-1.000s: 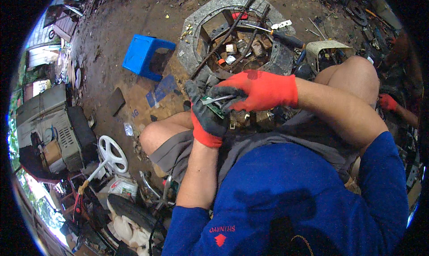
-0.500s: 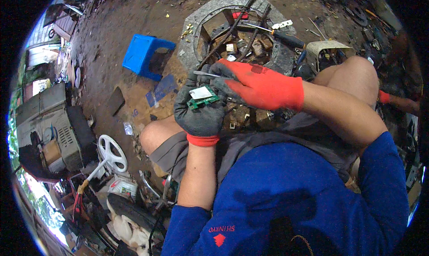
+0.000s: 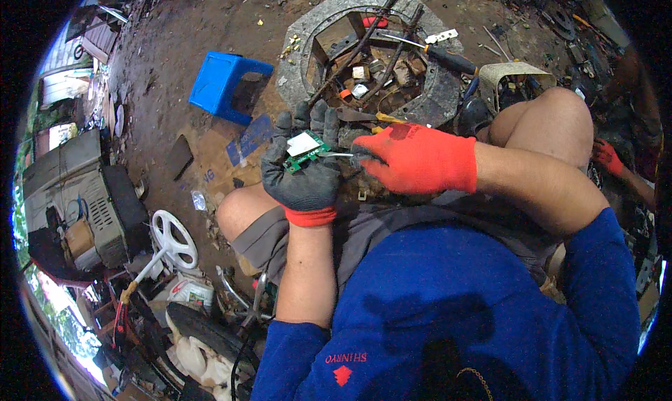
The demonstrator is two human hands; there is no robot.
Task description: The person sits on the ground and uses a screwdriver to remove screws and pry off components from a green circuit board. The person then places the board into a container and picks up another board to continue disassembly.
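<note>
On the upturned palm of my left hand (image 3: 304,180) lies a small green circuit board (image 3: 297,164) with a white rectangular piece on top. The fingers of that grey-and-red glove stretch away from me, and the thumb rests by the board's left edge. My right hand (image 3: 413,156), in a matching glove, is closed around a thin silver metal tool (image 3: 339,155). Its narrow tip meets the right edge of the board; whether it grips or only touches there is too small to tell. The tool's rear part is hidden in my right glove.
Ahead stands an octagonal stone ring (image 3: 297,47) with scraps inside and a screwdriver (image 3: 451,59) across its rim. A blue stool (image 3: 217,82) is at left, a beige bin (image 3: 521,70) at right. Another person's red-gloved hand (image 3: 607,156) shows at far right.
My right hand has moved down and slightly right, bringing the tool's tip to the board's edge. My left hand has shifted slightly left, its fingers now spread and visible.
</note>
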